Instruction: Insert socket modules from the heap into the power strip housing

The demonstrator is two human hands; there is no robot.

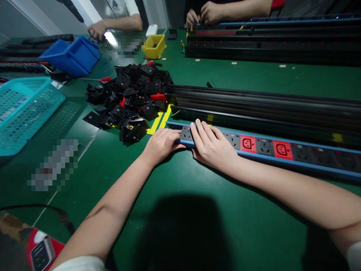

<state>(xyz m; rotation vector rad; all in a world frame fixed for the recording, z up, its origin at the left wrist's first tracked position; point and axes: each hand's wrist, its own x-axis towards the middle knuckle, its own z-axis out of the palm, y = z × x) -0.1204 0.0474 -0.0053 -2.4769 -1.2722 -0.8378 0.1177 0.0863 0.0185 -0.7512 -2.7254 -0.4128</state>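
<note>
A long power strip (264,147) with a blue-edged channel lies on the green table, running off to the right. Black socket modules fill it, with two red sockets (283,149) among them. At its left end my left hand (160,146) has its fingers closed around the channel, beside the end socket module (186,132). My right hand (214,146) lies over the strip just right of that, fingers across the top and thumb at the near edge, gripping it. The sockets under my right palm are hidden. Beyond my left hand is a heap of loose socket modules (126,88), mostly black, some red.
Black channel rails (254,98) lie behind the strip. A teal basket (31,109) and a blue bin (72,56) stand left, a yellow bin (154,47) farther back. Across the table, one co-worker's hands (205,14) are at more strips; another's hand (97,30) is back left.
</note>
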